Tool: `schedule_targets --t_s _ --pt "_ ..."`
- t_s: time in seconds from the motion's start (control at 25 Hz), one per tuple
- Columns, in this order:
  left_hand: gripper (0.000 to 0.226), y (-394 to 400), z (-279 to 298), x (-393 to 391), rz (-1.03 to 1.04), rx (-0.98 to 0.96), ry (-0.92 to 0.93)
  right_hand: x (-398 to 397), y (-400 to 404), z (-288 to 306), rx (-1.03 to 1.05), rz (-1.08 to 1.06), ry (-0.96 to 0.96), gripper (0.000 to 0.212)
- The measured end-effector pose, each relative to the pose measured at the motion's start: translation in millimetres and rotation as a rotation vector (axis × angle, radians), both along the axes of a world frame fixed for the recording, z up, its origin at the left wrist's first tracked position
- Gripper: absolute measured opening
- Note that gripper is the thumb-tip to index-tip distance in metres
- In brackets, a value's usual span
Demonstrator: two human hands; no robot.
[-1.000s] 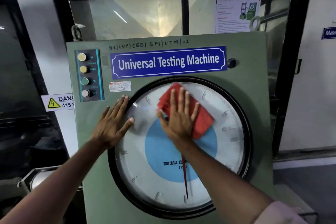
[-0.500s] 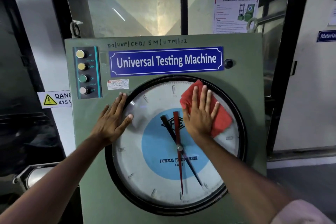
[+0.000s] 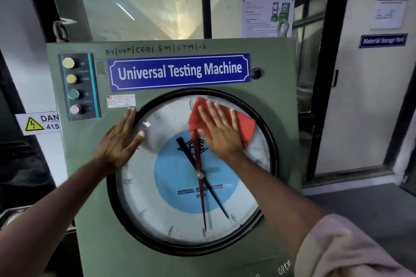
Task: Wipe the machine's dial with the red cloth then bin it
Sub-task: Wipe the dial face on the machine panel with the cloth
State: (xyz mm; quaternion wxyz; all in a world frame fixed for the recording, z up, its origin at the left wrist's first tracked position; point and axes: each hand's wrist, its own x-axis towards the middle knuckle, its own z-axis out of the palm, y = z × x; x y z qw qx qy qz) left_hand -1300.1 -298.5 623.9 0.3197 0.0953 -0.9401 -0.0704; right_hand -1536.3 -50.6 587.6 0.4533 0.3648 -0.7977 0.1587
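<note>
The green machine's large round dial [image 3: 171, 207] has a white face, a light blue centre, and one red and one black pointer behind glass in a black rim. My right hand [image 3: 219, 131] lies flat on the red cloth [image 3: 246, 127], pressing it against the upper right of the dial glass. My left hand [image 3: 122, 139] rests flat, fingers spread, on the dial's upper left rim and the green panel. No bin is in view.
A blue "Universal Testing Machine" nameplate [image 3: 180, 71] sits above the dial, with a column of push buttons [image 3: 73, 86] at the upper left. A yellow danger sign [image 3: 38, 122] hangs left of the cabinet. A white door [image 3: 369, 87] stands to the right.
My right hand slid the red cloth from the dial's upper middle toward the upper right, uncovering the pointers. My left hand stayed in place on the rim.
</note>
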Motion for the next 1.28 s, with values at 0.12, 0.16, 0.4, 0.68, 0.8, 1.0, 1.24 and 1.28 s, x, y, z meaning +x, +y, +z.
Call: schedule_targets --t_s 0.12,0.16,0.4,0.68,0.8,1.0,1.24,1.28 --pt "0.084 7.2 0.6 -7.8 0.006 0.040 0.039 -4.6 40.4 -45.4 -0.231 -0.155 -0.268 0.069" --pt "0.085 8.5 -1.0 -10.5 0.009 0.057 0.056 3.6 45.7 -68.7 -0.300 -0.207 -0.357 0.069" --pt "0.088 2.8 -3.6 -17.5 -0.013 0.090 0.084 38.1 34.7 -125.3 -0.418 -0.252 -0.570 0.069" --pt "0.088 4.6 8.8 -4.7 -0.050 0.090 0.015 27.7 -35.5 2.5 -0.362 -0.115 -0.246 0.066" --pt "0.088 6.8 9.7 -0.8 -0.008 0.046 -0.016 53.0 -82.3 10.7 -0.183 0.062 -0.055 0.066" --pt "0.092 9.1 12.0 0.7 0.037 -0.079 -0.058 30.5 -68.7 17.7 0.056 0.207 0.183 0.069" --pt "0.090 16.8 36.2 -26.4 0.066 -0.152 -0.101 6.3 -4.9 -66.1 -0.335 -0.093 -0.128 0.067" --pt "0.088 21.7 42.2 -36.7 0.053 -0.166 -0.100 11.2 2.4 -91.6 -0.385 -0.136 -0.186 0.067"
